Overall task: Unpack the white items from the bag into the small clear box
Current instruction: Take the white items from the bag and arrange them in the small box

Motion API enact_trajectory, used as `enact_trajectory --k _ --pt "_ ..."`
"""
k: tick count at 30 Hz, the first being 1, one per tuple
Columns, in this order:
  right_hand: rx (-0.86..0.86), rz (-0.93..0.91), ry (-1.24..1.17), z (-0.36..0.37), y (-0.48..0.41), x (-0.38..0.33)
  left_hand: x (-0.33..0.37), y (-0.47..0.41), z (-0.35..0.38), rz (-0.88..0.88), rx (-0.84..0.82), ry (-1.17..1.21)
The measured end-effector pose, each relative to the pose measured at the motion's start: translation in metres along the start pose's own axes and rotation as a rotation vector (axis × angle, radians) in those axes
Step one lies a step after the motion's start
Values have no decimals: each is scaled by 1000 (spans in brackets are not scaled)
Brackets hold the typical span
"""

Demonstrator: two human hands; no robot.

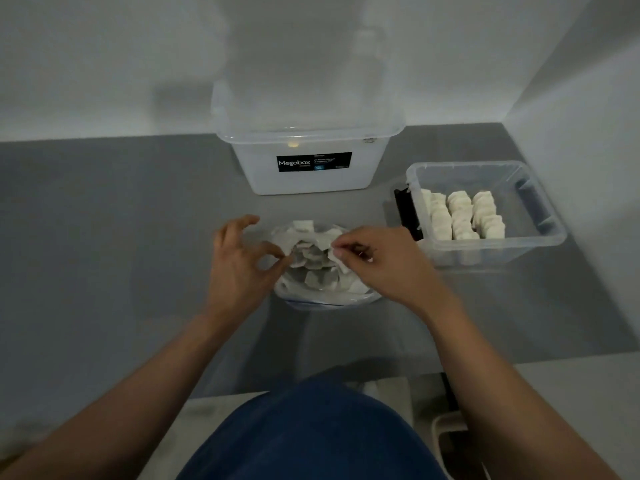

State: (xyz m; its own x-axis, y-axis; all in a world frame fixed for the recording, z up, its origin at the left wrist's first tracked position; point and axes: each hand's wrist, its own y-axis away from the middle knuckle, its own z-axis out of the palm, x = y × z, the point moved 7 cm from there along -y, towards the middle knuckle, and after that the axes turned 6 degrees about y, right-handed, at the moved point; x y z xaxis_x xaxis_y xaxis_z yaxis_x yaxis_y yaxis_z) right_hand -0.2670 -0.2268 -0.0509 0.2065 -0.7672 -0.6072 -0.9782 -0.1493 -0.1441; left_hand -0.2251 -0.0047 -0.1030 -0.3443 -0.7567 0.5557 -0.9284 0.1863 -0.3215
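A clear plastic bag (329, 301) lies open on the grey table in front of me, holding several white items (315, 251). My left hand (239, 261) pinches the bag's left edge between thumb and forefinger. My right hand (377, 261) pinches one white item at the bag's right side. To the right stands the small clear box (540, 237), with three rows of white items (460, 216) standing in it.
A large clear box (308, 157) with a black Megabox label stands behind the bag, against the white wall. A second wall closes the right side beyond the small box. The table's front edge is near my blue-clad lap.
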Motion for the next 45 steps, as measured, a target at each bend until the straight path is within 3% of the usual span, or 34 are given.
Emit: enact_trajectory --k 4,6,9,15,23,28,34,39,45 --pt "-300 0 373 71 -11 5 -24 5 29 -82 -309 12" --pt "-311 55 521 82 -19 13 -30 3 41 -127 -474 60" --pt "-248 139 591 86 -29 21 -28 -1 47 -83 -561 104" --pt "-412 300 607 115 -24 40 -23 3 43 0 -535 186" --pt "-402 309 578 125 -16 29 -26 9 40 13 -541 215" --pt "-295 357 437 120 -12 29 -25 9 30 22 -495 245" --pt "-62 349 95 99 -6 21 -21 9 19 31 -385 313" --pt "-72 315 -36 104 -1 10 -20 4 18 39 -352 291" --pt "-135 296 209 110 -4 15 -17 7 15 105 -366 212"
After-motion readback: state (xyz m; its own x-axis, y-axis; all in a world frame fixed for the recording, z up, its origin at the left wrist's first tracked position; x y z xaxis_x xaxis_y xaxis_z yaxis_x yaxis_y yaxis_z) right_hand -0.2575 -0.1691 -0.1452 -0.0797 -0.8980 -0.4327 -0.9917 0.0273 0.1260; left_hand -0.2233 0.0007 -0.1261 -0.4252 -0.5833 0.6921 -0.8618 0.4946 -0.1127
